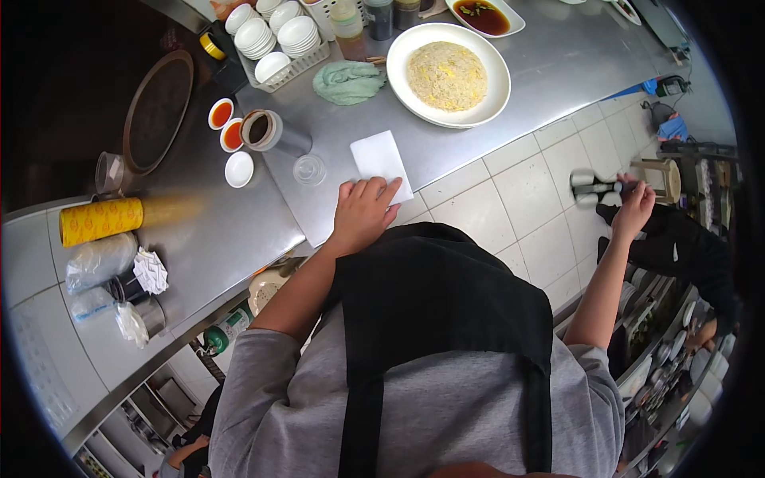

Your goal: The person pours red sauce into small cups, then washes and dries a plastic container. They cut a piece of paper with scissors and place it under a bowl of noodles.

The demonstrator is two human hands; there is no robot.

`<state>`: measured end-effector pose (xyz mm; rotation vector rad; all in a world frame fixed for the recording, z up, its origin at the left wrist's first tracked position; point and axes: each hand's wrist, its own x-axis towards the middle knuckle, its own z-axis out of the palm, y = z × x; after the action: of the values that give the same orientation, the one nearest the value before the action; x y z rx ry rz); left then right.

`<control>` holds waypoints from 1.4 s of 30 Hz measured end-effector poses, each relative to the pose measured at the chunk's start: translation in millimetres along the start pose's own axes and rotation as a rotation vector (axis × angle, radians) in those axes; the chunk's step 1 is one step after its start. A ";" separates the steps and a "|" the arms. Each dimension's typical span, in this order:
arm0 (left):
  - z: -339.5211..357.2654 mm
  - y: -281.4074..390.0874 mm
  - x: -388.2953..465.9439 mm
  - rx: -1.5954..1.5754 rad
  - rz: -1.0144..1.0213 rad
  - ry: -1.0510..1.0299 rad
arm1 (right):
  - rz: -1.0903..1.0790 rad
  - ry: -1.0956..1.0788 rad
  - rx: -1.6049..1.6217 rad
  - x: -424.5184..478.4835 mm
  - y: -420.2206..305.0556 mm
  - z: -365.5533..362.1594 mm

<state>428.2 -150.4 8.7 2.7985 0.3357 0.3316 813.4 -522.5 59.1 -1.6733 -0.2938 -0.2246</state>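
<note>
My left hand [366,212] rests on the near end of a folded white paper [382,156] at the edge of the steel counter, fingers spread a little. Out to the right, away from the counter, my right hand [635,206] is raised with its fingers closed on a small dark object [615,187], blurred and too unclear to name. Beyond the paper stands a large white plate of fried rice [447,76]. A green cloth [348,82] lies to its left. Left of the paper are a small clear plastic cup [309,170] and a container of dark sauce [263,130].
Small white dishes [251,37] fill a basket at the back, near squeeze bottles [348,27] and a bowl of brown sauce [483,17]. Sauce cups [232,134] and a yellow roll [101,222] are on the left. Another person [687,245] is at the right by shelves of dishes.
</note>
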 end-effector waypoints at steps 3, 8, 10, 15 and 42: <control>0.9 -0.2 -2.4 -0.054 -0.001 -0.048 | 0.241 -0.039 0.178 -59.7 -8.7 -10.2; 0.2 -6.4 -0.4 -0.027 0.026 0.033 | 0.805 0.014 0.398 -158.8 -33.8 30.4; -2.9 -13.7 6.7 0.010 0.026 0.072 | 0.870 0.033 0.435 -173.0 -51.4 50.5; -1.9 -30.9 32.3 0.080 0.012 0.146 | 0.865 -0.202 0.649 -185.4 -80.4 89.8; 18.5 -41.3 34.2 -0.116 -0.106 0.301 | 0.894 -1.158 -0.188 -208.7 -81.1 160.7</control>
<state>457.4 -108.0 -15.2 2.6041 0.5120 0.7257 586.0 -367.0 49.8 -1.7954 -0.3362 1.4513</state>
